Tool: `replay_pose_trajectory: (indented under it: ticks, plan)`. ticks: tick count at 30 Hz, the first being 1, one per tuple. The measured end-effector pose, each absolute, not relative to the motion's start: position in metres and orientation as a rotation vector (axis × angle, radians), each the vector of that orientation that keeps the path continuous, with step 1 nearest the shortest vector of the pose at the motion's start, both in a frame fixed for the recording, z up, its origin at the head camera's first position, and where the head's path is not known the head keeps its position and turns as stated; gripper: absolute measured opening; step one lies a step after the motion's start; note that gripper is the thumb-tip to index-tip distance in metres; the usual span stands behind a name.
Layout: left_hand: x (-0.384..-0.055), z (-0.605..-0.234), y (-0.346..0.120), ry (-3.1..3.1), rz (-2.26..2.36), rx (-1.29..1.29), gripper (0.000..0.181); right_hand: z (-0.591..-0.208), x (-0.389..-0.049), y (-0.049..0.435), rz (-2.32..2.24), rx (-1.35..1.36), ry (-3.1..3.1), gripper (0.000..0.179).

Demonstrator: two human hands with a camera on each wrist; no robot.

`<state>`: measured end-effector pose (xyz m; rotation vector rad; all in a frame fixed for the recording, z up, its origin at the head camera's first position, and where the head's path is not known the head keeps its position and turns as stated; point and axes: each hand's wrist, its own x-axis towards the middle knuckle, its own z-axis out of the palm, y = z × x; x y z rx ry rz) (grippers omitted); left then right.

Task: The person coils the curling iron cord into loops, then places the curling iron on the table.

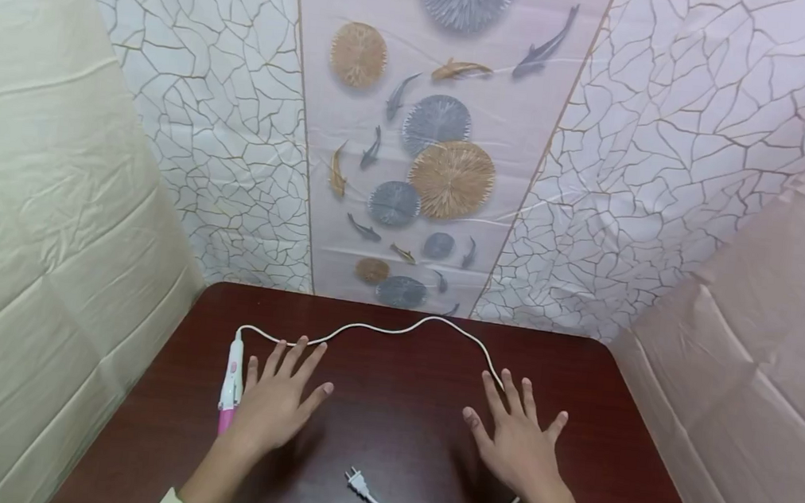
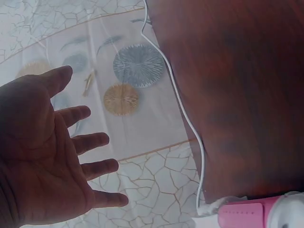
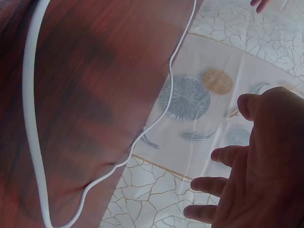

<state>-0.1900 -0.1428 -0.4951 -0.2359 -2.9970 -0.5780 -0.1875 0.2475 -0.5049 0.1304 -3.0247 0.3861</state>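
Note:
A white and pink hair curling iron (image 1: 232,376) lies at the left of the dark wooden table, its pink end partly hidden behind my left hand (image 1: 274,408). That hand hovers palm down beside it, fingers spread, holding nothing. In the left wrist view, the iron's pink part (image 2: 242,215) shows at the bottom right. My right hand (image 1: 518,445) is likewise spread over the right side of the table, above a stretch of the white cord (image 1: 384,331). Between the hands, nearer the front, lies the two-pin plug (image 1: 357,482) with its cord curving to the right.
The dark red-brown table (image 1: 388,410) has rounded back corners. Behind it hangs a patterned cloth (image 1: 404,228) with fish and round shapes. Pale fabric walls stand at the left (image 1: 50,253) and right (image 1: 746,353).

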Motion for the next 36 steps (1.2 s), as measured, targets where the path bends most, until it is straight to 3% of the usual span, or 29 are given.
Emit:
replay_pose_trajectory:
  ticks: [6, 20, 28, 36]
  plan:
    - [-0.186, -0.506, -0.157, -2.998, -0.571, -0.172, 0.074, -0.512, -0.187, 0.250, 0.401, 0.101, -3.059, 0.082]
    - [-0.174, -0.547, -0.222, -3.080, -0.648, 0.280, 0.078, -0.528, -0.186, 0.250, 0.399, 0.063, -3.116, 0.086]
    - [-0.169, -0.561, -0.229, -3.063, -0.676, 0.400, 0.094, -0.534, -0.180, 0.252, 0.381, 0.054, -3.119, 0.087]
    - [-0.167, -0.564, -0.235, -3.086, -0.760, 0.488, 0.069, -0.533, -0.183, 0.255, 0.381, 0.051, -3.098, 0.087]
